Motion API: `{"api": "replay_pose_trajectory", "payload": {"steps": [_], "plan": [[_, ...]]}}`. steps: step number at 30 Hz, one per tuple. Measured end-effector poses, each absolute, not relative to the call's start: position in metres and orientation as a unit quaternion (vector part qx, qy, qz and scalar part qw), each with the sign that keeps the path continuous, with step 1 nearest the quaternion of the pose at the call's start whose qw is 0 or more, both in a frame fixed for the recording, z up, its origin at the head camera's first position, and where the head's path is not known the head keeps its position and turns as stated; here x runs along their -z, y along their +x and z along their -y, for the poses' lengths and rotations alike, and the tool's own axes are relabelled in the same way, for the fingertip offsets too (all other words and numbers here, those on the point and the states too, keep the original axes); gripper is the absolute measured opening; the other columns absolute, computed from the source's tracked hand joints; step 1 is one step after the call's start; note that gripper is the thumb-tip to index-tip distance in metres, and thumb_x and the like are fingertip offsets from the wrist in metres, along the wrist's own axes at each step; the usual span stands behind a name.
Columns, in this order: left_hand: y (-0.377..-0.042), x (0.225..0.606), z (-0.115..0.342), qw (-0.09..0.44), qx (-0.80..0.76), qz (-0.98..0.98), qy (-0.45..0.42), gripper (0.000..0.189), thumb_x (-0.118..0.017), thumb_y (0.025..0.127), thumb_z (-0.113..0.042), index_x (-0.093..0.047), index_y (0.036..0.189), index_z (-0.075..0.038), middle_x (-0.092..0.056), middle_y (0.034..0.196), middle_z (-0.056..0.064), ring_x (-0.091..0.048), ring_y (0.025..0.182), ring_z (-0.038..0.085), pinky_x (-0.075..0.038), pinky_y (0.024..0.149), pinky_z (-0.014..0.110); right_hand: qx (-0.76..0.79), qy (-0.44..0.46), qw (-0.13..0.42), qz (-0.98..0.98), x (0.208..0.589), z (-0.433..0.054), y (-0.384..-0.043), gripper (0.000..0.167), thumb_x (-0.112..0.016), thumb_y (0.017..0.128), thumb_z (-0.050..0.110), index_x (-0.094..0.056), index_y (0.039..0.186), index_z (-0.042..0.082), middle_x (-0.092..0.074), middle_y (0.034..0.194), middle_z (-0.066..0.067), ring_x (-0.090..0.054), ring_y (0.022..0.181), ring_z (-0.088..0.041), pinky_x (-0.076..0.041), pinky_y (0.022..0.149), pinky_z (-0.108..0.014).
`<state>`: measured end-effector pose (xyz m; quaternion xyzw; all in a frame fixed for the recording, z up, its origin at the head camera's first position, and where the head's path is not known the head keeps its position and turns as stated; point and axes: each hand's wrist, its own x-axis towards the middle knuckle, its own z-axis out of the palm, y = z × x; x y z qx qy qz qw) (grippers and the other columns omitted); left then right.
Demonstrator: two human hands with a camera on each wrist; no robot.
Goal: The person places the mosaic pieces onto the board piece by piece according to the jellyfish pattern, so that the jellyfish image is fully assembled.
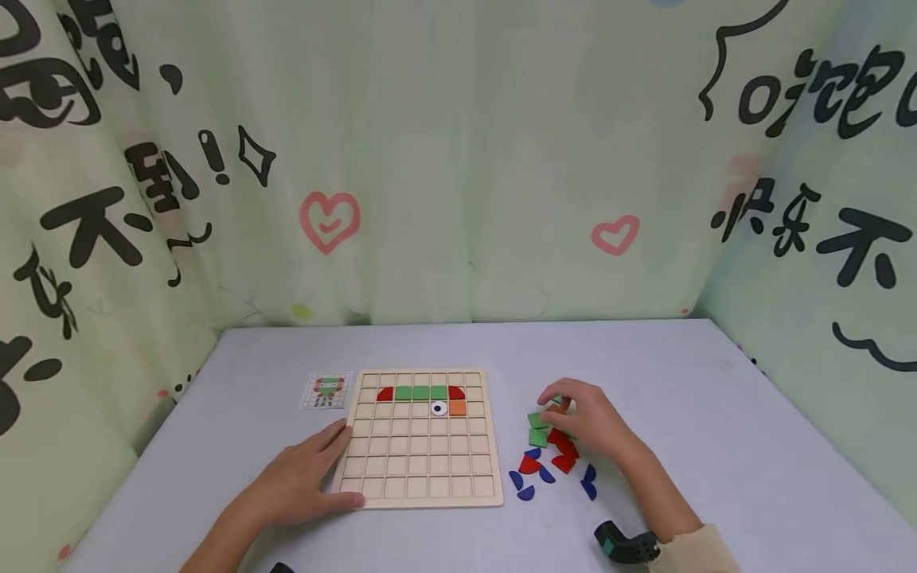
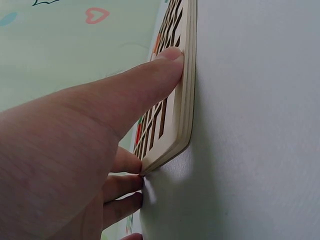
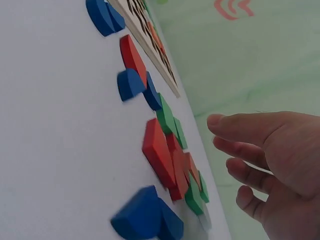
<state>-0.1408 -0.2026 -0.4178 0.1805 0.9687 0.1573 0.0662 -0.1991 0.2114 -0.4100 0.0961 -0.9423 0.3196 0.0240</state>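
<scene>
A pale wooden gridded board [image 1: 415,465] is laid on the white table [image 1: 645,358], its left edge and near-left corner touched by the left hand [image 1: 304,477], thumb spread wide. Loose red, green, blue and orange pieces [image 1: 563,443] are scattered to its right; the right hand [image 1: 591,418] is poised above, narrowly parted, nothing visibly gripped.

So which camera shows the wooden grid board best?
The head view: it shows nearly the whole wooden grid board. The left wrist view shows one slanted corner; the right wrist view, a narrow strip.
</scene>
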Motion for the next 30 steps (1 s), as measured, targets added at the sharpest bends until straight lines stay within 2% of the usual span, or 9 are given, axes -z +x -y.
{"api": "replay_pose_trajectory", "payload": {"steps": [5,8,12,22,30], "plan": [[-0.143,0.419,0.201,0.069,-0.161,-0.968,0.178,0.107,-0.064,0.073,-0.073,-0.034,0.150,-0.006,-0.030,0.158,0.012,-0.038,0.141,0.033,-0.038,0.107,0.053,-0.302,0.099,0.033,0.948,0.404,-0.232,-0.200,0.019,-0.072,0.086,0.013,-0.071,0.104,0.011,-0.067,0.105,-0.008,-0.053,0.087,-0.019,-0.048,0.059,-0.021],[-0.142,0.418,0.201,0.074,-0.162,-0.969,0.174,0.107,-0.066,0.072,-0.072,-0.034,0.150,-0.006,-0.030,0.157,0.012,-0.038,0.140,0.034,-0.038,0.107,0.054,-0.295,0.094,0.026,0.951,0.403,-0.240,-0.200,0.020,-0.072,0.086,0.013,-0.071,0.105,0.011,-0.067,0.106,-0.009,-0.053,0.088,-0.019,-0.048,0.062,-0.021],[-0.141,0.417,0.201,0.077,-0.164,-0.968,0.176,0.107,-0.066,0.073,-0.071,-0.034,0.149,-0.005,-0.030,0.157,0.013,-0.038,0.141,0.034,-0.038,0.107,0.054,-0.283,0.079,0.007,0.956,0.403,-0.251,-0.199,0.021,-0.072,0.084,0.012,-0.071,0.105,0.012,-0.066,0.103,-0.008,-0.053,0.088,-0.019,-0.049,0.067,-0.024],[-0.141,0.418,0.202,0.070,-0.159,-0.968,0.182,0.108,-0.064,0.072,-0.074,-0.034,0.149,-0.004,-0.031,0.157,0.014,-0.039,0.140,0.034,-0.039,0.106,0.054,-0.282,0.065,-0.025,0.957,0.412,-0.263,-0.203,0.021,-0.076,0.080,0.007,-0.071,0.100,0.012,-0.061,0.091,-0.005,-0.051,0.086,-0.019,-0.049,0.069,-0.027],[-0.141,0.419,0.202,0.072,-0.159,-0.968,0.180,0.108,-0.064,0.073,-0.074,-0.034,0.149,-0.004,-0.031,0.157,0.013,-0.038,0.140,0.034,-0.038,0.107,0.054,-0.281,0.071,-0.019,0.957,0.418,-0.260,-0.205,0.018,-0.074,0.082,0.008,-0.070,0.099,0.013,-0.061,0.088,-0.002,-0.052,0.084,-0.017,-0.050,0.072,-0.025]]}}
